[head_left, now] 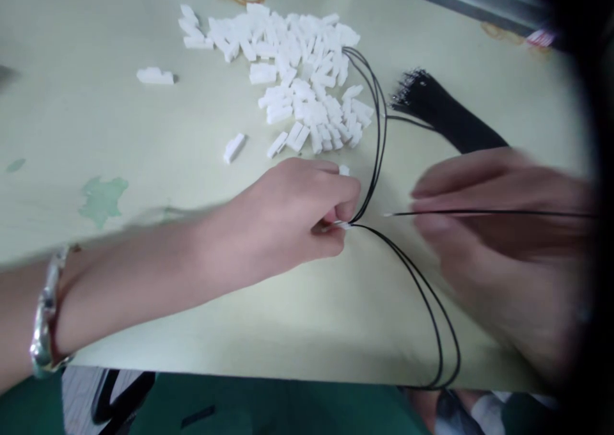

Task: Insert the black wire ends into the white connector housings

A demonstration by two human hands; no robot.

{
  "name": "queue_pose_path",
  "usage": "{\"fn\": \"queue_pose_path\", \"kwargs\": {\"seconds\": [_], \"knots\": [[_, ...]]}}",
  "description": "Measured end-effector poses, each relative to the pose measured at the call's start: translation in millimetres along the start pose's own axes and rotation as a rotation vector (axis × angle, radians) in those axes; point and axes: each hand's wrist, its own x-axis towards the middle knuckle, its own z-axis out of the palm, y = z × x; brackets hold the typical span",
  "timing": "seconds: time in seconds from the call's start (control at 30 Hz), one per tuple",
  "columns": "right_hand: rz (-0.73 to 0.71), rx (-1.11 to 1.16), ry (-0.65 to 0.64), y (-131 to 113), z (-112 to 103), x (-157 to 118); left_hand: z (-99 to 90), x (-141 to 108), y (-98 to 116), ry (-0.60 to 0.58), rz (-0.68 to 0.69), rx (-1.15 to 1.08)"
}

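Left hand (311, 208) curls at the centre of the frame, pinching a small white plastic housing (344, 225) mostly hidden by its fingers. Right hand (499, 243), blurred at the right of the frame, pinches a single thin black wire (480, 212) between thumb and fingers; the wire's pale tip points left toward the housing, near it but not touching.

Looping black wires (378, 134) run from the left hand up to the heap of white plastic pieces (307, 70) at upper centre, and a lower pair of black wires (432, 307) bows down to the table's near edge. My judgement is that these loops could catch on the right forearm or a garment and tug the housing askew, while a shaky or off-line grip could bend the fine tip. A sideways sweep might also scatter the heap or the thick black wire bundle (460, 118) at upper right.

Room for moving lies at lower centre and left of the pale-green tabletop (192, 332), beyond two stray white pieces (155, 75). The near edge crosses the bottom of the frame; a grey metal rail (441, 3) bounds the upper right.
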Motion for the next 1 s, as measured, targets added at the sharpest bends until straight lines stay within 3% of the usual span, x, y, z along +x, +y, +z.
{"fn": "queue_pose_path", "kwargs": {"seconds": [0.17, 0.53, 0.87, 1.0], "knots": [[-0.004, 0.031, -0.104, 7.3, 13.6, 3.3, -1.4, 0.8, 1.1, -0.008, -0.006, 0.002], [-0.013, -0.009, -0.098, 10.9, 13.6, 2.7, -2.0, 1.4, 0.6, -0.015, -0.012, -0.012], [-0.402, -0.419, -0.14, 14.0, 8.6, 4.4, -0.1, 1.1, -0.7, 0.023, 0.024, 0.005], [-0.489, -0.544, -0.156, 13.8, 6.3, 4.5, 0.0, -0.1, 0.5, 0.02, 0.009, 0.03]]}}
